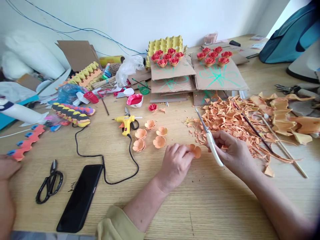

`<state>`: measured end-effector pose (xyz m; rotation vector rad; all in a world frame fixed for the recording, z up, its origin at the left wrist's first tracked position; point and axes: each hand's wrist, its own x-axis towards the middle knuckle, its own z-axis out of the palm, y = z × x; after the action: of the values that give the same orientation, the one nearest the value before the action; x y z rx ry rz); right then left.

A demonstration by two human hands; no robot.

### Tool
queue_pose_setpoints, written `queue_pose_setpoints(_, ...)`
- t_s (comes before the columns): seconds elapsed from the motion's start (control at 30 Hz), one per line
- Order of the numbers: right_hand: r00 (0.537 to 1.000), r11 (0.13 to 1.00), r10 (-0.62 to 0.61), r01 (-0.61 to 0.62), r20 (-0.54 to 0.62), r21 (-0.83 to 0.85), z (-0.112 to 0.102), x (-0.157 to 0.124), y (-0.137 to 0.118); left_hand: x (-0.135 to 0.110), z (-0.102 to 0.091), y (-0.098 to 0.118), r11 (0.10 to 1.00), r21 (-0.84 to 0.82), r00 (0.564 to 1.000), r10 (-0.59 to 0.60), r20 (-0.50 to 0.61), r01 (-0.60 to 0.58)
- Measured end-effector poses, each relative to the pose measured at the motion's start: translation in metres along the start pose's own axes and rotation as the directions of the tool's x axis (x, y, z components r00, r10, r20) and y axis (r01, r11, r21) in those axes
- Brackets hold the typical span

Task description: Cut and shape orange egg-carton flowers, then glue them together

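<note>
My left hand [176,165] pinches an orange petal-edged cup cut from egg carton [195,151], just above the wooden table. In my right hand [233,153] are white-handled scissors [211,143], their blades pointing up and away from me. The scissors are a little to the right of the cup, apart from it. Left of my left hand stand several cut orange cups [159,142], some stacked. Beyond my right hand lies a heap of orange carton scraps [222,116].
A yellow glue gun [125,124] with a black cord, black scissors [51,183] and a phone [80,198] lie left. Red paper flowers [172,57] stand on cardboard behind. Another person's hand [8,168] is at the left edge. A stick [285,148] crosses the scraps.
</note>
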<state>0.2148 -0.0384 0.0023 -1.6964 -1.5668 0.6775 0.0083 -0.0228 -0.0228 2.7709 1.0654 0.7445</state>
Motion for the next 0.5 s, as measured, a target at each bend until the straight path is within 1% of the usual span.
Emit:
queue_pose_setpoints(0.1,1.0,1.0,-0.021,0.021,0.022,-0.006,0.0035,-0.0005,0.004,-0.0005,-0.0012,0.0046,0.988,0.146,0.999,0.054,-0.006,-0.052)
queue_pose_setpoints(0.2,0.999,1.0,-0.017,0.017,0.041,-0.005,0.0053,-0.0006,0.0078,-0.0023,-0.0024,0.0088,0.97,0.237,0.998,0.057,0.004,-0.057)
queue_pose_setpoints(0.3,0.998,1.0,-0.017,0.017,0.054,-0.005,0.006,-0.0006,0.0088,-0.0036,-0.0021,0.0099,0.972,0.233,0.999,0.031,0.016,-0.034)
queue_pose_setpoints(0.5,0.999,1.0,-0.024,0.023,0.047,0.012,0.006,-0.0018,0.0071,-0.0008,-0.0013,0.008,0.993,0.12,1.0,-0.021,0.017,0.019)
